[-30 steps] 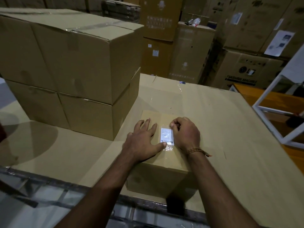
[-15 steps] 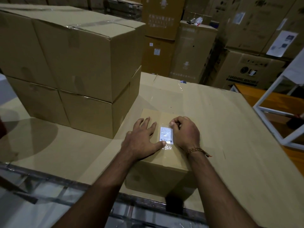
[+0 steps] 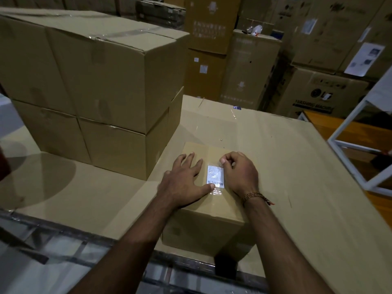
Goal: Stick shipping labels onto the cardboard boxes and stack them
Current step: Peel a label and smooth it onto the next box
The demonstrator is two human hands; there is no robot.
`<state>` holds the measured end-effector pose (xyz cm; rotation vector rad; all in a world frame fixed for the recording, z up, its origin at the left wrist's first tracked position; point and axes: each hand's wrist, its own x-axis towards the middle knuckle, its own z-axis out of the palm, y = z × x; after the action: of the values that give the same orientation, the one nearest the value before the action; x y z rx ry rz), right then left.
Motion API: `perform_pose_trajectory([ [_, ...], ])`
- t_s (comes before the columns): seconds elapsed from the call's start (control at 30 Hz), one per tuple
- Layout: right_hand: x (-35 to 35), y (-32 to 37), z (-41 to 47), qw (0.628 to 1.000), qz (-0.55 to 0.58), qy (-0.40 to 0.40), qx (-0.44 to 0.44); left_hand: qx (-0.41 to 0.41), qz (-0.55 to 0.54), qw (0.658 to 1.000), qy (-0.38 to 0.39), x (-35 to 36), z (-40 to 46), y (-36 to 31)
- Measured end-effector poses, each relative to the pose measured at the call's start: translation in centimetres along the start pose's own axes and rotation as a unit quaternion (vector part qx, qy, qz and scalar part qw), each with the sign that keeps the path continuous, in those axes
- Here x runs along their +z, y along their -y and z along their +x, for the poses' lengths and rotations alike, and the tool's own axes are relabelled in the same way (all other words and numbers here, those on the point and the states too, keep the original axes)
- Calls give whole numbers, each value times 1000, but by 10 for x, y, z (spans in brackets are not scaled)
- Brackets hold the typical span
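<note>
Change: little movement was seen; both hands stayed on the small box (image 3: 214, 221).
Left hand (image 3: 186, 183): laid flat, thumb on shipping label (image 3: 215, 177).
Right hand (image 3: 240, 172): curled, label's far corner pinched.

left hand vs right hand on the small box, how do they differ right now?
The left hand lies flat with fingers spread on the small box; the right hand is curled. The left thumb presses the shipping label at its near barcode end; the right fingertips work its far corner. Only the right wrist wears a bracelet. Both rest on the box top.
</note>
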<state>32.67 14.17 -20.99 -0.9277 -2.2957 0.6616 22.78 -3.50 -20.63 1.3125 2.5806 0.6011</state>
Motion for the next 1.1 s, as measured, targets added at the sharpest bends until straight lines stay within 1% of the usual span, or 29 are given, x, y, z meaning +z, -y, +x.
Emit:
perform_pose_trajectory([
  [0.4, -1, 2, -3, 1000, 29, -3, -6, 1, -3, 1000, -1, 0, -1, 1],
  [0.5, -1, 2, -2, 999, 48, -8, -1, 0, -3, 1000, 3, -1, -1, 0],
  [0.63, -1, -3, 1, 994, 105, -17, 10, -1, 0, 1000, 7, -1, -1, -1],
  [0.77, -4, -2, -1, 995, 103, -12, -9, -1, -4, 1000, 4, 0, -1, 0],
  [0.87, -8, 1, -3, 993, 109, 12, -32, -3, -3, 1000, 6, -1, -1, 0],
  [0.93, -12, 5, -5, 990, 130, 39, -31, -3, 0, 1000, 6, -1, 0, -1],
  [1.1, -22, 9, -22, 970, 199, 140, -4, 0, -2, 1000, 1, 0, -1, 0],
])
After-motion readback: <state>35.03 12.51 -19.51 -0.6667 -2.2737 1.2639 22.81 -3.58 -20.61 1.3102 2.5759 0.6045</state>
